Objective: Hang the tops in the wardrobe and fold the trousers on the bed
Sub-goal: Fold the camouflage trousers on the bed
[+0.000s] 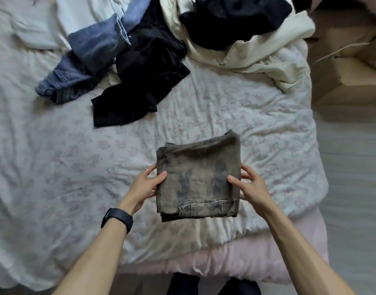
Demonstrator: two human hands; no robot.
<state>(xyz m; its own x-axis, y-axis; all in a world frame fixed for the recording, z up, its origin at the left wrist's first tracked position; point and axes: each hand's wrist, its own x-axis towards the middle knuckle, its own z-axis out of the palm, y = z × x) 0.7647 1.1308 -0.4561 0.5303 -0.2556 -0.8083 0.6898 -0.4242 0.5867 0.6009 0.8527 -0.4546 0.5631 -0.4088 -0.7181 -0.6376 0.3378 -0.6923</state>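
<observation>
- Now, the folded trousers point(198, 177), a grey-brown square bundle, sit just toward 6 o'clock from the middle of the view, over the near part of the bed point(65, 167).
- Left hand point(147, 185) is at the bundle's 9 o'clock edge. Its grip pinches that edge, thumb on top and fingers tucked along the side.
- Right hand point(249, 186) mirrors it at 3 o'clock, thumb on the top layer and fingers round the side, pinching the edge.
- I cannot tell whether the bundle rests on the quilt or is held just clear of it.
- A black band point(117, 220) wraps the left wrist, and there's a ring point(147, 170) on one left finger.
- Up at 11 o'clock, blue jeans point(93, 50) lie crumpled and unfolded, touching a black garment point(144, 67) sprawled toward 12.
- At 1 o'clock a cream top point(257, 54) is heaped with a dark garment point(231, 18) lying on it.
- Off the bed at 2 o'clock, a cardboard box point(348, 77) stands on the floor point(353, 188).
</observation>
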